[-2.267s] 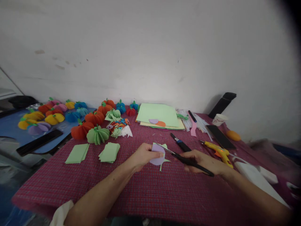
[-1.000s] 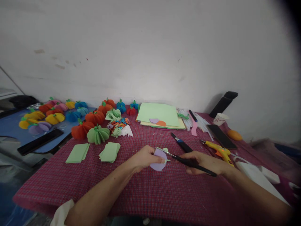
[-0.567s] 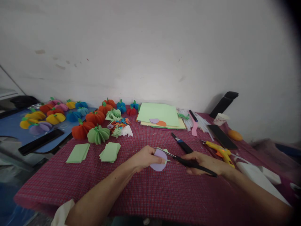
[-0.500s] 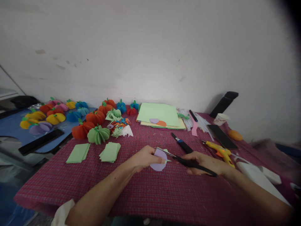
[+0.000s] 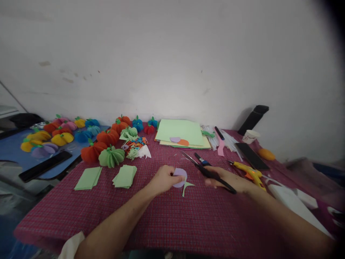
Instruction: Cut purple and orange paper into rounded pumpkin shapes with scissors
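Note:
Between the thumb and fingers of my left hand (image 5: 163, 178) is a round piece of lilac paper (image 5: 179, 173), pinched at its left side. A thin, pointed scrap of light green paper (image 5: 186, 185) shows at its lower right edge; whether it is attached or lying on the cloth I cannot tell. My right hand (image 5: 225, 178) is closed around the black handles of a pair of scissors (image 5: 207, 172). Their blades point up and left, apart from the paper. Just beyond the scissors lies a black and blue utility knife (image 5: 201, 159).
Two stacks of green paper squares (image 5: 88, 178) lie at left. Behind them stand several paper pumpkins (image 5: 111, 157) and a heap of colourful scraps (image 5: 136, 144). Coloured sheets (image 5: 180, 130) lie at the back. A yellow glue gun (image 5: 249, 172) and a dark phone (image 5: 252, 156) are at right.
The scissors have moved away from the lilac paper, their blades now tilted more upward. My left hand has shifted slightly left with the paper, and more of the green scrap shows.

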A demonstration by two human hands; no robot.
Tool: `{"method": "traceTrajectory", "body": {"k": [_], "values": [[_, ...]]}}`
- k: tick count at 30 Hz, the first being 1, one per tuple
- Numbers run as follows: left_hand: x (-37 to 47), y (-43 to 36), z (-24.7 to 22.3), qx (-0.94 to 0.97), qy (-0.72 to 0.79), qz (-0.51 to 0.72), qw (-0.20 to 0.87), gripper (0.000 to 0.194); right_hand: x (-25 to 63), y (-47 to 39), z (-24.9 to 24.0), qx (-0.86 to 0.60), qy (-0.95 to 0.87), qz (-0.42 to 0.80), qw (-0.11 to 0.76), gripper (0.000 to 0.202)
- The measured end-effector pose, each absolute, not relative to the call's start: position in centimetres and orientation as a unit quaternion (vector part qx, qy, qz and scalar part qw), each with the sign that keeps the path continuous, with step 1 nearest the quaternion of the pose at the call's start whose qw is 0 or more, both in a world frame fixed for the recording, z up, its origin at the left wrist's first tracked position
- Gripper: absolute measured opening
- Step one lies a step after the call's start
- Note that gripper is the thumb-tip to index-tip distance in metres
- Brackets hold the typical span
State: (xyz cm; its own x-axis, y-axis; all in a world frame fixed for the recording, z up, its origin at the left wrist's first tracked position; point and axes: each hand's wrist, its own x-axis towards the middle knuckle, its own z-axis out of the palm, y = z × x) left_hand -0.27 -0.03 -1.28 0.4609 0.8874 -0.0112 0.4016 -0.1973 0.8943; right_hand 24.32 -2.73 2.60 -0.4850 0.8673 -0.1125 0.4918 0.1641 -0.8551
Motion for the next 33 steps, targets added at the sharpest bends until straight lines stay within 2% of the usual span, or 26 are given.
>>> {"method": "traceTrajectory", "body": {"k": [4, 7, 12, 15, 23, 33], "values": [[-0.2, -0.4, -0.5, 0.824, 0.366, 0.354, 0.249, 0.028, 22.8, -2.7, 1.8, -0.446, -0.717, 0.448, 0.294, 0.035], [-0.2, -0.7, -0.1, 0.851, 0.296, 0.400, 0.168, 0.022, 21.4, -3.1, 1.3, -0.423, -0.702, 0.436, 0.372, 0.041], [-0.4, -0.8, -0.1, 0.878, 0.240, 0.406, 0.085, 0.018, 19.5, -3.6, 0.8, -0.394, -0.696, 0.397, 0.450, 0.048], [-0.3, -0.9, -0.1, 0.872, 0.246, 0.410, 0.104, 0.017, 18.8, -3.6, 0.9, -0.382, -0.700, 0.374, 0.474, 0.051], [0.3, -1.2, -0.5, 0.811, 0.358, 0.352, 0.299, 0.024, 17.2, -3.1, 2.2, -0.358, -0.709, 0.408, 0.449, 0.046], [0.6, -1.4, -0.6, 0.803, 0.388, 0.298, 0.339, 0.026, 16.7, -2.6, 2.0, -0.348, -0.700, 0.455, 0.426, 0.041]]}}
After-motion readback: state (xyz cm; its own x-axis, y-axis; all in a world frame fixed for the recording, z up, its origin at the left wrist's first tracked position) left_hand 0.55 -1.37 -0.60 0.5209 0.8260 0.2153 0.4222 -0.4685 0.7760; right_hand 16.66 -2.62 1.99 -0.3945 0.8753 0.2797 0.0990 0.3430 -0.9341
